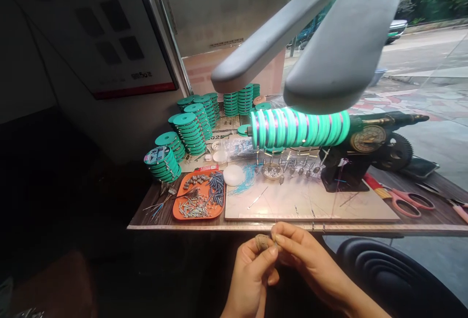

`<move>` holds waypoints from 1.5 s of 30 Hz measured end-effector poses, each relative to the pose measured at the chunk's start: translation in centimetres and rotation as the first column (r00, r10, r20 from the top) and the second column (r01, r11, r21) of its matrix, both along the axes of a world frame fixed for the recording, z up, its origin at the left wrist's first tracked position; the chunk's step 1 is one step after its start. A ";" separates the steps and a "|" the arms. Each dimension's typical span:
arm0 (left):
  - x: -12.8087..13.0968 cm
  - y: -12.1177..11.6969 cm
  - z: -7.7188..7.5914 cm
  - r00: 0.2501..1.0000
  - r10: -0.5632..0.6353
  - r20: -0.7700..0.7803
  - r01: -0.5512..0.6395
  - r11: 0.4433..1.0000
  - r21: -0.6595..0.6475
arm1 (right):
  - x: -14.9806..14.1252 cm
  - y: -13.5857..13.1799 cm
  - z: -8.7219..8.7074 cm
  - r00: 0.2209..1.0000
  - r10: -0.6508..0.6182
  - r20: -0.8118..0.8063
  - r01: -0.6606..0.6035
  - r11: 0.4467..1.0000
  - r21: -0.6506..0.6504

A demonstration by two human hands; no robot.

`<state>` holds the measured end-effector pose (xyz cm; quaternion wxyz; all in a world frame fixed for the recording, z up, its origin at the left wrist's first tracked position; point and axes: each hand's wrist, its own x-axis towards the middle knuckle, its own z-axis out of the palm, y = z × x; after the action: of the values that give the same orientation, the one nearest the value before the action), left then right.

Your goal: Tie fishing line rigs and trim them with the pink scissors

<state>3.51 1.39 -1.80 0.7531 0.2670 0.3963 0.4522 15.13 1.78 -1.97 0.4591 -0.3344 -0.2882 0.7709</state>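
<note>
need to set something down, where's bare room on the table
The pale board looks bare at its front left corner, between the orange tray and the thin stick, and front right, beside the nearer pink scissors. Crowded: the back left, with stacked green spools, and under the lit spool row, around the round dish.

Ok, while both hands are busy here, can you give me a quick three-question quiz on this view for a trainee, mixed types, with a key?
1. Multiple choice: where do the left hand and right hand come together?
A) on the black machine
B) at the near edge of the table
C) against the window

2. True or false: the pink-handled scissors lie to the right of the orange tray, as the camera sees it.

3. Fill in the blank: the spools stacked behind the tray are ____ in colour.

Key: 1. B; 2. True; 3. green
</note>
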 end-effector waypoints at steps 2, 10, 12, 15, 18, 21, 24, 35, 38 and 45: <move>-0.1 0.0 0.0 1.000 0.004 -0.001 -0.004 1.000 -0.010 | 0.4 -0.6 0.5 0.991 -0.036 0.126 0.026 0.996 0.083; 0.1 -0.7 2.4 0.990 0.077 -0.118 -0.070 0.996 0.057 | 7.3 -6.4 -1.8 0.496 -0.562 0.661 0.536 0.798 0.276; 0.5 -0.9 3.2 0.989 0.075 -0.124 -0.067 0.995 0.070 | 8.3 -5.7 -2.8 0.475 -0.584 0.658 0.609 0.758 0.233; 0.9 -1.0 3.8 0.990 0.081 -0.117 -0.071 0.994 0.084 | 7.7 -3.5 -3.9 0.566 -0.524 0.637 0.548 0.816 0.184; 1.2 -0.8 4.0 0.990 0.072 -0.121 -0.062 0.994 0.085 | 6.4 -2.8 -4.2 0.587 -0.512 0.628 0.524 0.831 0.188; 1.6 -0.3 4.1 0.991 0.048 -0.123 -0.039 0.997 0.071 | 5.9 -5.0 -3.6 0.473 -0.609 0.637 0.596 0.754 0.278; 2.3 0.1 4.4 0.991 -0.015 -0.132 0.025 0.997 0.071 | 6.2 -7.8 -2.1 0.286 -0.781 0.555 0.500 0.615 0.609; 3.2 -0.1 4.3 0.970 -0.210 -0.121 0.216 0.976 0.036 | 5.0 -5.9 -0.6 0.522 -0.507 0.686 -0.187 0.717 0.672; 3.1 0.2 3.5 0.978 -0.137 -0.158 0.148 0.987 0.056 | 5.3 -6.4 -0.8 0.535 -0.453 0.713 -0.090 0.809 0.581; 3.6 0.8 1.3 0.923 0.013 -0.385 0.086 0.967 0.238 | 5.6 -3.5 0.9 0.592 -0.372 0.715 0.115 0.917 0.383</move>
<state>7.09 2.19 -0.49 0.6296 0.4505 0.4706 0.4233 20.75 -1.74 -1.05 0.4367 -0.5967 -0.5201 0.4275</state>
